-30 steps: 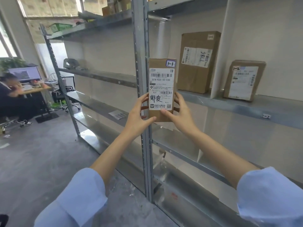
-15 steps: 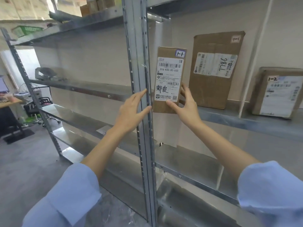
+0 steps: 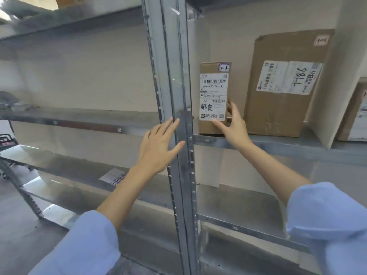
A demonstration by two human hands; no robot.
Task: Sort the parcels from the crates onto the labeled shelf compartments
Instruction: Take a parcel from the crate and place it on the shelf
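A small brown parcel (image 3: 214, 96) with a white shipping label and a "1-1" sticker stands upright on the metal shelf (image 3: 278, 144), just right of the steel upright post (image 3: 174, 96). My right hand (image 3: 233, 126) holds its lower right edge, thumb across the front and fingers behind. My left hand (image 3: 158, 147) has straight fingers and rests against the post, holding nothing. A larger brown parcel (image 3: 286, 86) marked "1-1" and "7786" stands right beside the small one.
A white divider panel (image 3: 337, 96) closes the compartment on the right; another labelled parcel (image 3: 355, 114) stands beyond it. Lower shelves (image 3: 238, 207) hold a flat paper sheet (image 3: 115, 176). The left bay's shelves (image 3: 79, 120) carry a grey object at the far left.
The small parcel has moved right past the post and down onto the shelf beside the large parcel. My left hand has let go of it and now rests on the post.
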